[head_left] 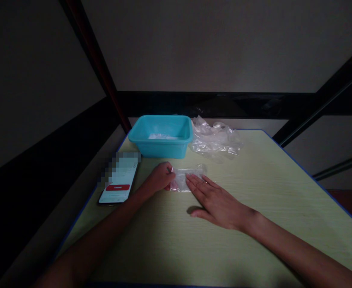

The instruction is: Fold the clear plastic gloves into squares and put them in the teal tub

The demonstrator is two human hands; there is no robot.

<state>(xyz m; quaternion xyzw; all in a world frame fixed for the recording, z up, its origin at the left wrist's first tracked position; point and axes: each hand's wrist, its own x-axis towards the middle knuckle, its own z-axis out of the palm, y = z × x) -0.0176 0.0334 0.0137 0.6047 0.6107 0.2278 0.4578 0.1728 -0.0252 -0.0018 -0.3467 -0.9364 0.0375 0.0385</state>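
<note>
A small clear plastic bag (184, 177) lies flat on the pale green table (272, 208) in the middle of the view. My left hand (159, 178) is closed, pinching the bag's left edge. My right hand (214, 201) lies flat with fingers stretched out, fingertips pressing on the bag's right part. What is inside the bag I cannot make out.
A turquoise plastic tub (163, 137) with something white inside stands at the table's far edge. A crumpled heap of clear plastic bags (215, 140) lies to its right. A phone (119, 183) with a lit screen lies at the left edge. Dark metal frame bars rise behind.
</note>
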